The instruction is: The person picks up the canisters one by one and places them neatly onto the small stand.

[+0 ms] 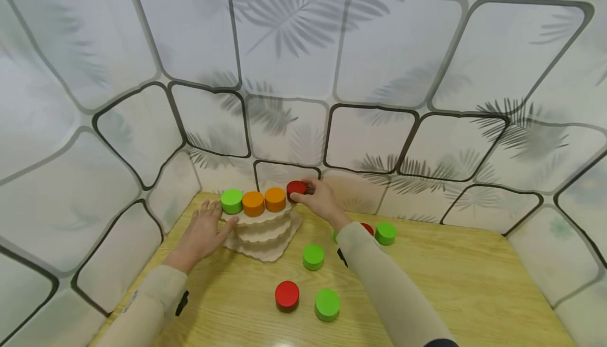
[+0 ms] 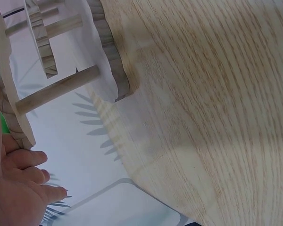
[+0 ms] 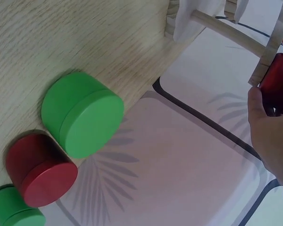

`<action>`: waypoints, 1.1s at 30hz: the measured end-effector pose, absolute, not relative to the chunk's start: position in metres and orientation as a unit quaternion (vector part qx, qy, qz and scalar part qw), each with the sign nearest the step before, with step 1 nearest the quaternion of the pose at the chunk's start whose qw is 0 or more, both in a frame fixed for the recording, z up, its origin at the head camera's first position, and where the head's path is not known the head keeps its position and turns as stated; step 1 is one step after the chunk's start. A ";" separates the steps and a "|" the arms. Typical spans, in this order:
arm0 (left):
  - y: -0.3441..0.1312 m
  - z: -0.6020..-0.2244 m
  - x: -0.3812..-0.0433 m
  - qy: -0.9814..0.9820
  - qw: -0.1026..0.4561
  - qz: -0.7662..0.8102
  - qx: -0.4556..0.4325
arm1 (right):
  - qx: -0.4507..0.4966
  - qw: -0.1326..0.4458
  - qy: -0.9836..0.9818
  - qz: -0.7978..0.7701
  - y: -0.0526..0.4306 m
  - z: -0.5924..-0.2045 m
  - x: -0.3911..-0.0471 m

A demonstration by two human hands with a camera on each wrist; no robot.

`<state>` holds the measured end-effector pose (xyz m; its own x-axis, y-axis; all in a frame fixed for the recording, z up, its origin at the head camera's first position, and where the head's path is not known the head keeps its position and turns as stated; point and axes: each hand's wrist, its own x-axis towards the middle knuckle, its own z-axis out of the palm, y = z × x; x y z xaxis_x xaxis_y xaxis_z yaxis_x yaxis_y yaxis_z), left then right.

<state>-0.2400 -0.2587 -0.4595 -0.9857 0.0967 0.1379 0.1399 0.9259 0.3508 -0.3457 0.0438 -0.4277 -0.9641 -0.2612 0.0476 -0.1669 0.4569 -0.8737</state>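
A pale wooden tiered stand (image 1: 261, 234) with scalloped shelves sits at the table's back left. Along its top shelf are a green round tin (image 1: 232, 201) and two orange tins, one (image 1: 253, 203) beside the other (image 1: 275, 199). My right hand (image 1: 324, 199) pinches a red tin (image 1: 295, 189) between thumb and fingers at the shelf's right end. In the right wrist view this red tin (image 3: 278, 84) overlaps the shelf end. My left hand (image 1: 201, 231) holds the shelf's left end, thumb along the front edge and fingers by the green tin.
On the table (image 1: 455, 273) stand a green tin (image 1: 313, 257), a red tin (image 1: 286, 296) and another green tin (image 1: 327, 304). Beyond my right forearm is a row with a green tin (image 1: 386, 233) and a partly hidden red tin (image 1: 367, 228). Patterned cloth walls (image 1: 284, 131) enclose the table.
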 end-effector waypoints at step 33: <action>-0.260 -0.462 -0.242 -0.980 0.065 -0.179 -0.061 | -0.161 0.041 0.844 -0.510 0.035 -0.431 -0.357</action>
<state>-0.2419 -0.2597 -0.4618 -0.9842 0.0962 0.1488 0.1426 0.9286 0.3426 -0.3573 0.0350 -0.4312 -0.9451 -0.3125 0.0952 -0.2298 0.4292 -0.8735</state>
